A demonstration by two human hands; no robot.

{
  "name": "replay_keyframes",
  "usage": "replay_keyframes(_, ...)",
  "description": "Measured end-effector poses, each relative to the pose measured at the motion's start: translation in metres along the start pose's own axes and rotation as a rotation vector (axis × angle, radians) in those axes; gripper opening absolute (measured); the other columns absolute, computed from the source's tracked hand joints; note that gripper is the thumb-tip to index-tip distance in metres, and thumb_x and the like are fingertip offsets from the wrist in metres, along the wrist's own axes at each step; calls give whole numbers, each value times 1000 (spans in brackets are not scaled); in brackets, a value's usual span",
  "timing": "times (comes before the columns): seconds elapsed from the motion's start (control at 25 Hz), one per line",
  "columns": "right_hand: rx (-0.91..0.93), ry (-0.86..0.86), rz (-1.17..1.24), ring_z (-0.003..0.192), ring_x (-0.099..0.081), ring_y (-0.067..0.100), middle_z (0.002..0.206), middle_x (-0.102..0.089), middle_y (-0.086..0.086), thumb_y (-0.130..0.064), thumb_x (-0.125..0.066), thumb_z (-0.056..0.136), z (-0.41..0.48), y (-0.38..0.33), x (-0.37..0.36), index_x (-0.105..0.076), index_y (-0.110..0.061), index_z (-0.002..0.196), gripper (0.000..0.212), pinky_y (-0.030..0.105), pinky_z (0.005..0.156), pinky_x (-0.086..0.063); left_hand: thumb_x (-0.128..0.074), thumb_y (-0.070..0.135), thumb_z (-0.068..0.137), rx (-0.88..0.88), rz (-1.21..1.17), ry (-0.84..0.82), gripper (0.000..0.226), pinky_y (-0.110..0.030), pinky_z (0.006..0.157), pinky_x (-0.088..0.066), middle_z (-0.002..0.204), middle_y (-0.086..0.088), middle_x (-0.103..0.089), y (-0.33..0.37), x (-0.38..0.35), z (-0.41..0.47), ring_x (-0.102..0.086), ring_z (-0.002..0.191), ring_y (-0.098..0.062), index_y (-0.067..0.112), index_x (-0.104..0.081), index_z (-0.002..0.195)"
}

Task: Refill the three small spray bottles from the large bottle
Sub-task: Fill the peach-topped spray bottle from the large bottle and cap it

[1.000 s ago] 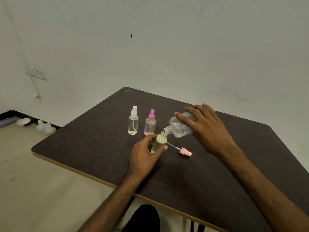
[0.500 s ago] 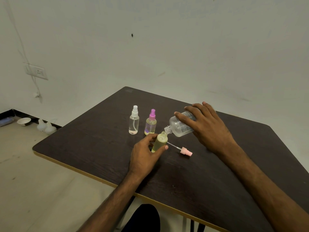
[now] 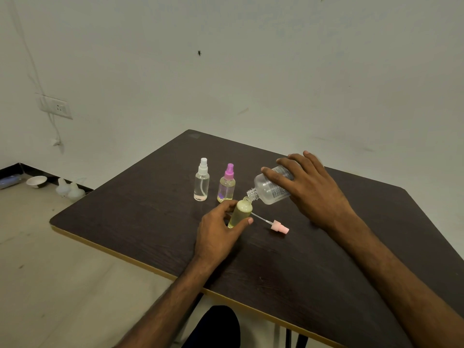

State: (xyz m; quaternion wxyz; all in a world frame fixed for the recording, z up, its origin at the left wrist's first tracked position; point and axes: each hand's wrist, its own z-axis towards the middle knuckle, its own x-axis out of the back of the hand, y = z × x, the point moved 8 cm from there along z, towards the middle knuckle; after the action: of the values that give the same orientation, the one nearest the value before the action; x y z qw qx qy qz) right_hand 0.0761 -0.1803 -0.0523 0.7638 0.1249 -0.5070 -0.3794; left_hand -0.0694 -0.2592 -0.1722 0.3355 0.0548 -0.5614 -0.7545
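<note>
Mid-table, left hand [image 3: 216, 232] grips small bottle [image 3: 240, 212]; right hand [image 3: 311, 194], large bottle [image 3: 270, 192].

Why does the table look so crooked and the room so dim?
Head view: the wide lens skews the table toward the edges; head view: weak greenish light, soft shadows; the right hand on the large bottle looks slightly blurred.

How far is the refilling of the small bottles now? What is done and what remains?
Done: the purple-capped bottle stands capped with yellowish liquid, so it may be filled. In hand: the left hand holds the open small bottle, nearly full, while the right hand tips the large bottle at its mouth. Left: screw its pink spray head, lying on the table, back on; the white-capped bottle looks mostly empty.
</note>
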Motion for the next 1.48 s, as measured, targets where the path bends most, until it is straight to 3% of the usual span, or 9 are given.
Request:
replay_keyframes(0.52, -43, -49, 63, 128, -47, 35, 136, -51, 14, -7, -83, 68, -1, 1, -6, -35, -26, 147, 94, 53, 112, -31, -79, 40, 80, 0, 0, 5, 50, -21, 88, -54, 113, 15, -70, 2, 1, 0, -64, 103, 0, 28, -63, 126)
replay_keyframes(0.72, -264, -92, 446, 123, -49, 25, 133, -53, 5, -19, -79, 75, -20, -6, -27, -37, -27, 147, 83, 49, 110, -34, -80, 40, 79, 3, -18, 21, 50, -24, 87, -57, 110, 15, -71, 1, 2, 0, -66, 100, 1, 27, -64, 125)
replay_keyframes(0.96, -428, -93, 825, 116, -51, 16, 132, -53, -7, -26, -82, 73, -29, -8, -45, -37, -34, 144, 84, 43, 95, -50, -82, 36, 79, 12, -35, 21, 51, -26, 88, -58, 110, 13, -71, 0, 1, 0, -66, 100, -1, 27, -63, 125)
replay_keyframes(1.24, -601, -6, 1126, 118, -52, -2, 130, -55, -19, -32, -86, 70, -34, -4, -48, -42, -32, 141, 83, 12, 91, -47, -81, 36, 79, 23, -37, 13, 49, -29, 90, -57, 112, 14, -71, 0, 2, 0, -65, 102, -2, 28, -64, 124)
replay_keyframes(1.48, -927, -2, 1300, 118, -56, 8, 131, -57, -13, -38, -84, 71, -58, 14, -78, -40, -29, 138, 81, 28, 91, -53, -80, 36, 80, 34, -24, 7, 50, -27, 92, -55, 115, 15, -69, 1, 1, 0, -63, 106, -2, 28, -62, 126)
